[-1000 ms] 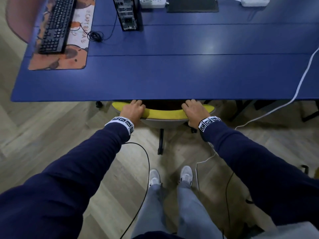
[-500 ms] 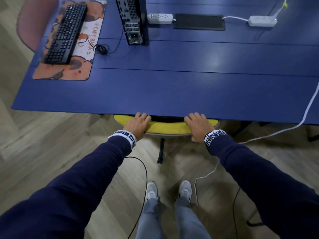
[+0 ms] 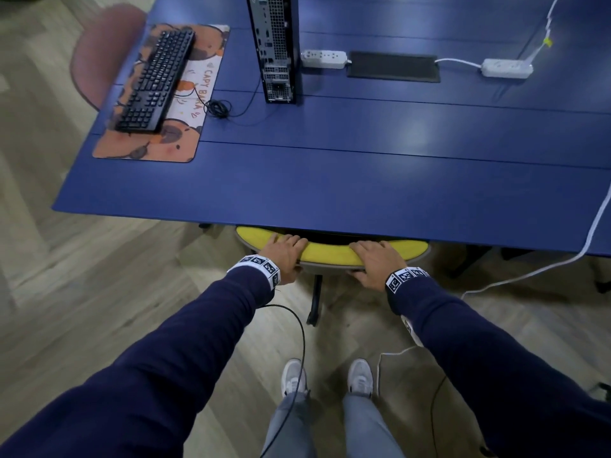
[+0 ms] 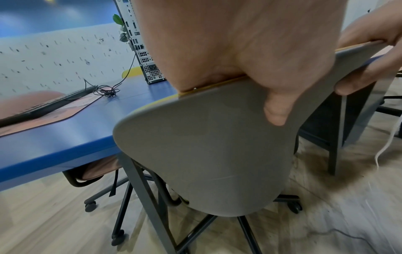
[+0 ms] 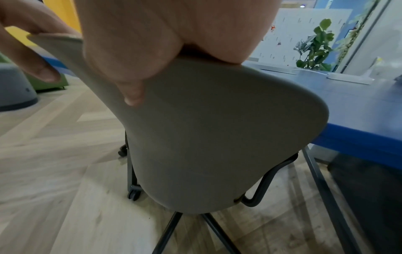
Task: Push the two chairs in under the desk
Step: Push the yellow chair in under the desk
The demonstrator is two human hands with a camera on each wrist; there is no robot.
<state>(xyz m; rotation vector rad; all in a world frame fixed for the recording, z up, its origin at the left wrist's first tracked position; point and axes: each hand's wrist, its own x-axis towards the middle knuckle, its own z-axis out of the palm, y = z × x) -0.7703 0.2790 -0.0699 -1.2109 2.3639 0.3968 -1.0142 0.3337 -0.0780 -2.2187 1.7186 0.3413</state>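
Both hands, left hand & right hand, grip yellow chair backrest top; person should push evenly, straight under bench.

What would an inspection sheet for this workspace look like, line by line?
Surface: blue desk top, herringbone wood floor below.
Job's things: yellow-padded grey-backed chair with backrest at desk edge; pink chair at the desk's left end.
Clutter: black keyboard on patterned desk mat, black computer tower, two white power strips.
Grippers: left hand and right hand grip the backrest top.
Cables: white cable hangs off desk; black cable by left sleeve.
Surroundings: potted plant.
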